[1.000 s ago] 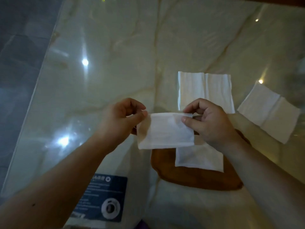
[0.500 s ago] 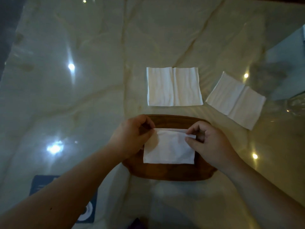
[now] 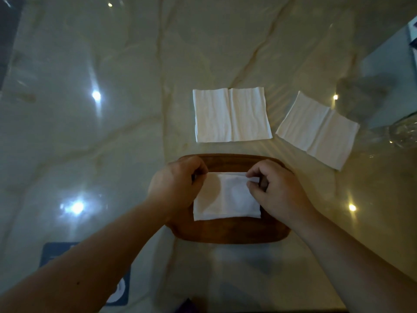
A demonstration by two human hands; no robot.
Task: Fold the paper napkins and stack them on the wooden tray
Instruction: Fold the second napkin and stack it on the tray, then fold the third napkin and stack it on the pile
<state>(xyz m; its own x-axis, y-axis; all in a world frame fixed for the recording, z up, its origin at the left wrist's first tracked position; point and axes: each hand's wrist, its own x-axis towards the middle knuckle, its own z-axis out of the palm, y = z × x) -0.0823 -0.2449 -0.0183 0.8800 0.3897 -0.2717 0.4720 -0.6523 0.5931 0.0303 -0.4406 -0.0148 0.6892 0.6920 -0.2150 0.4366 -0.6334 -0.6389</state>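
Observation:
A folded white napkin point(image 3: 225, 197) lies on the brown wooden tray point(image 3: 230, 232) in the lower middle. My left hand point(image 3: 173, 188) pinches its upper left corner and my right hand point(image 3: 277, 190) pinches its upper right corner. The edge of another folded napkin shows just under it at the top. Two unfolded white napkins lie flat on the marble table beyond the tray: one point(image 3: 231, 115) straight ahead, the other point(image 3: 318, 129) at an angle to the right.
The glossy marble table point(image 3: 112, 132) reflects several ceiling lights. A dark blue card with a white circle point(image 3: 121, 290) lies at the near left under my forearm. A clear glass object point(image 3: 404, 134) stands at the right edge.
Both hands brought the folded napkin down from the air onto the tray, over the napkin lying there. My view shifted, so the tray sits more central.

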